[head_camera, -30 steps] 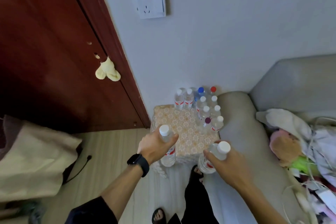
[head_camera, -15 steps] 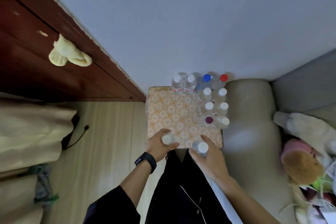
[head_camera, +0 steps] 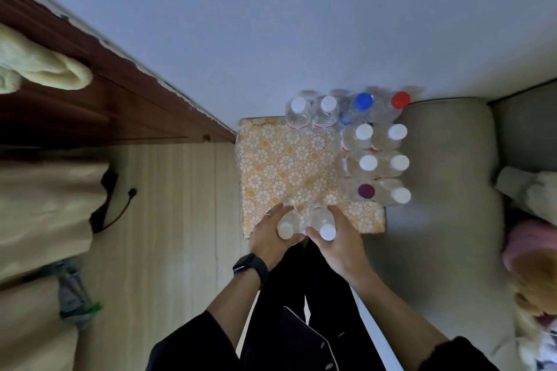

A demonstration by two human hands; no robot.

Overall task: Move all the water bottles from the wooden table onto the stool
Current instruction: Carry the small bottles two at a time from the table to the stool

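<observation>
A square stool [head_camera: 283, 166] with an orange flowered cover stands against the wall. Several clear water bottles [head_camera: 366, 144] stand on it along the back edge and right side, mostly white-capped, with one blue cap [head_camera: 363, 100], one red cap [head_camera: 400, 100] and one dark purple cap [head_camera: 366, 191]. My left hand [head_camera: 268, 238] is wrapped round a white-capped bottle [head_camera: 285, 227] at the stool's front edge. My right hand [head_camera: 340, 238] grips a second white-capped bottle [head_camera: 324, 224] right beside it. Both bottles stand upright, their bases over the cover.
A grey sofa arm [head_camera: 437, 190] touches the stool's right side, with soft toys [head_camera: 533, 250] further right. A dark red door [head_camera: 90, 105] with a pale cloth [head_camera: 39, 66] hanging on it is at left. Beige bags [head_camera: 42, 205] and a cable [head_camera: 120, 208] lie on the wooden floor.
My view has tilted down over the stool. Both hands carried their bottles forward and down to the stool's front edge, and brought them close together.
</observation>
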